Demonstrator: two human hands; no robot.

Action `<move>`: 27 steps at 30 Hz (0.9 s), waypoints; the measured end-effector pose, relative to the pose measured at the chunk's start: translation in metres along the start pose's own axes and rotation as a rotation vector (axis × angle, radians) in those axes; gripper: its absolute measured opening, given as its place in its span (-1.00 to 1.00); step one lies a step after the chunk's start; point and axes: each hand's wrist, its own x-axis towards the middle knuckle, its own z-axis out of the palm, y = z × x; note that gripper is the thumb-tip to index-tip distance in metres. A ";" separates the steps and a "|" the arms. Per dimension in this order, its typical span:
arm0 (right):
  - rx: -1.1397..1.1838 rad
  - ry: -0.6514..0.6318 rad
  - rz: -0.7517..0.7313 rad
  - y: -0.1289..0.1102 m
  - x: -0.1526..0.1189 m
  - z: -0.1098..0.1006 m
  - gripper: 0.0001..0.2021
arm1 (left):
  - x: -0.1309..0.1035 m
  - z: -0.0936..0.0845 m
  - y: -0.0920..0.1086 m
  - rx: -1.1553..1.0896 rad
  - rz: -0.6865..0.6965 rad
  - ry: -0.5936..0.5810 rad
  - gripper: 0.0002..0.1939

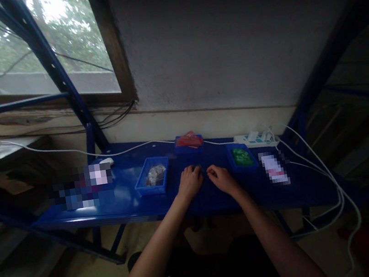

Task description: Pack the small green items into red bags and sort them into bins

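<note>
My left hand [191, 182] is above the middle of the blue tabletop [125, 207], its fingers curled together. Close beside it, my right hand [221, 178] has thumb and fingers pinched together. A small gap separates the two hands. Anything held in them is too small or dark to make out. Left of my left hand stands a blue bin [139, 187] with clear plastic bags [156, 174] in it. To the right of my right hand, another blue bin [232, 161] contains green plastic packets [242, 156]. Behind both hands, a third blue bin [186, 149] has red plastic bags [190, 139] piled in it.
A white power strip [257, 139] with plugs and cables lies at the back right. White cables [339, 185] hang over the right end. Blurred-out items lie at both sides. A white object [106, 161] is at the back left. Blue rack posts [57, 74] frame the table.
</note>
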 end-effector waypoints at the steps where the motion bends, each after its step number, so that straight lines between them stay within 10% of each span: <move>1: -0.051 -0.011 -0.017 0.000 0.006 0.001 -0.87 | 0.000 0.000 0.000 -0.008 0.018 -0.004 -0.73; 10: 0.015 0.038 -0.093 0.010 0.008 0.001 -0.65 | 0.004 -0.002 -0.005 -0.403 0.042 0.056 -0.72; 21: 0.205 0.023 0.053 0.022 0.011 0.005 -0.94 | 0.036 0.010 0.002 -0.705 0.002 0.095 -0.70; 27: 0.391 0.254 0.205 0.026 0.023 0.001 -0.87 | 0.031 0.009 -0.003 -0.718 -0.065 0.114 -0.71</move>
